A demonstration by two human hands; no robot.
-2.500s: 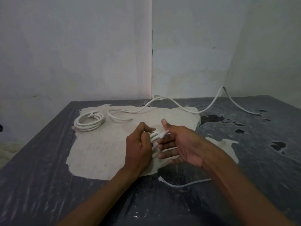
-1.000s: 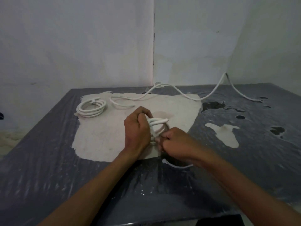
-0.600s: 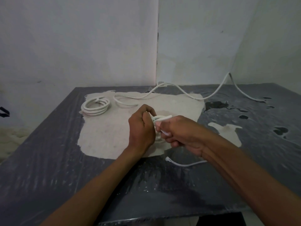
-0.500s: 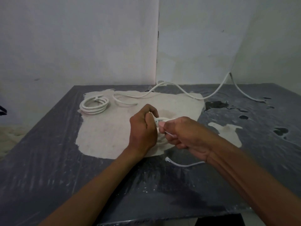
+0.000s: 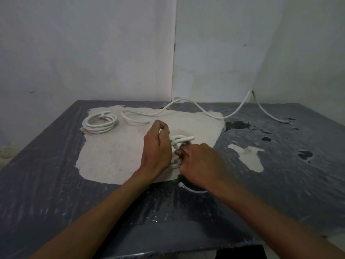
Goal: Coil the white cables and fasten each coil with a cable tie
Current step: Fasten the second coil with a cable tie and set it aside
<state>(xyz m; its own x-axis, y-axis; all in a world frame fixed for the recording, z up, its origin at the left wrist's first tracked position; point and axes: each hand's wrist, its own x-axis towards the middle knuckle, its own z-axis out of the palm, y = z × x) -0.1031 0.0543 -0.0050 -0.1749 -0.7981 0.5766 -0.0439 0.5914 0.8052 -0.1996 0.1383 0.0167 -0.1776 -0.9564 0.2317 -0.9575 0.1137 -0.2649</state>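
Note:
My left hand [image 5: 156, 150] grips a small coil of white cable [image 5: 182, 138] just above the pale patch in the middle of the table. A white cable tie [image 5: 174, 142] wraps the coil's strands beside my left fingers. My right hand [image 5: 198, 162] pinches the tie's tail just below the coil; the coil's lower part is hidden behind both hands. A second coil [image 5: 99, 124], tied, lies flat at the far left. A long loose white cable [image 5: 197, 108] snakes along the back of the table. A spare cable tie [image 5: 190, 189] lies under my right wrist.
The dark plastic-covered table [image 5: 56, 184] has a large pale bare patch [image 5: 112, 156] and a smaller one [image 5: 250, 157] to the right. White walls stand close behind, meeting in a corner [image 5: 174, 53]. The table's front edge runs below my forearms.
My right hand has looped the cable tie round the coil and has drawn its tail down towards me. My left hand has kept its grip on the coil.

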